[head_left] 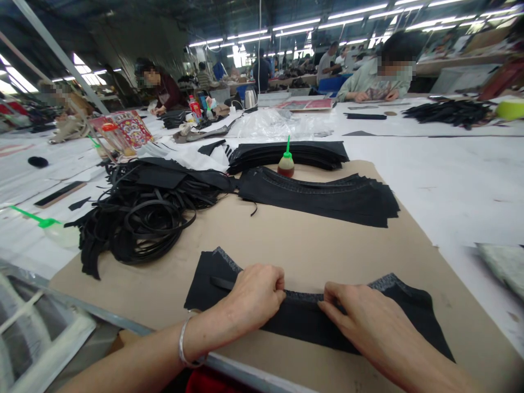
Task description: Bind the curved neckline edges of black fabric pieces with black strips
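A curved black panel (311, 327), of leather or similar sheet material, lies flat before me, with a rough grey band along its concave far edge. A narrow black strip (221, 283) shows its loose end to the left of my left hand (260, 292). The fingers of that hand are closed in a pinch on the strip at the panel's curved edge. A short way to the right, my right hand (364, 311) pinches at the same edge, thumb and forefinger together on the strip. My fingers partly cover the strip, and a bracelet (184, 341) circles my left wrist.
Brown board (196, 229) covers the table here. Beyond the panel lie stacked black panels (319, 196) and a squeeze bottle (286, 165) with a green nozzle. Coiled black strips (151, 229) heap at left, near another green-tipped bottle (57, 232). A co-worker (376, 76) sits across the table.
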The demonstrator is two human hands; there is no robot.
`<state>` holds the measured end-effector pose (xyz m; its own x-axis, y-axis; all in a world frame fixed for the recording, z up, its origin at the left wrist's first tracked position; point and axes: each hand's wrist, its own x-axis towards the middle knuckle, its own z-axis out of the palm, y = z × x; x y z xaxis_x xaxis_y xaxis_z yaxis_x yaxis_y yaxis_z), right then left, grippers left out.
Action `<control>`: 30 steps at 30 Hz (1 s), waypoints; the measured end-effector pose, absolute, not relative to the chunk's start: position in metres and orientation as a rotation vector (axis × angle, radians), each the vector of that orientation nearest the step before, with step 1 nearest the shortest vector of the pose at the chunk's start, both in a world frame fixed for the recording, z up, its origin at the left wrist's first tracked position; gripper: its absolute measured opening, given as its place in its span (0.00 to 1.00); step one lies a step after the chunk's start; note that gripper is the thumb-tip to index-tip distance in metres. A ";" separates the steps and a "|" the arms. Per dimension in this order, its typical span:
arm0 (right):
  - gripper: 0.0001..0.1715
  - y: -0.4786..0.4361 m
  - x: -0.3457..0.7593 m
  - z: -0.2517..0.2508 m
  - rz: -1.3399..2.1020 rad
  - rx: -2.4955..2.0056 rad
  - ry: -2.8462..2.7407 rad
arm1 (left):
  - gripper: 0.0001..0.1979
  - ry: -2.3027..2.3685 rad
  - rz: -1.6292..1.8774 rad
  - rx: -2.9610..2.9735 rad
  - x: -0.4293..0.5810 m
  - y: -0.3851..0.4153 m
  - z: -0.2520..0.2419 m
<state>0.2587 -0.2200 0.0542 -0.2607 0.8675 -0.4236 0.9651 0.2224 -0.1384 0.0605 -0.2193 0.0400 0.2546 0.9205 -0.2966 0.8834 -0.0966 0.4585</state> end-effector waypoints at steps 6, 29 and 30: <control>0.15 -0.219 0.256 0.052 -0.501 1.696 2.262 | 0.03 1.673 0.072 1.995 0.062 -0.222 0.038; 0.12 -0.217 0.291 0.054 -0.379 1.707 2.516 | 0.21 0.991 0.497 3.054 0.064 -0.260 0.000; 0.12 -0.215 0.297 0.056 -0.395 1.708 2.513 | 0.22 0.996 0.453 3.049 0.065 -0.260 0.001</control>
<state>0.2971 -0.2148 0.0556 -0.3765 0.9031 -0.2065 0.9229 0.3462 -0.1683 0.0646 -0.2602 0.0008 0.7725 0.5636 0.2926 0.5908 -0.8068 -0.0058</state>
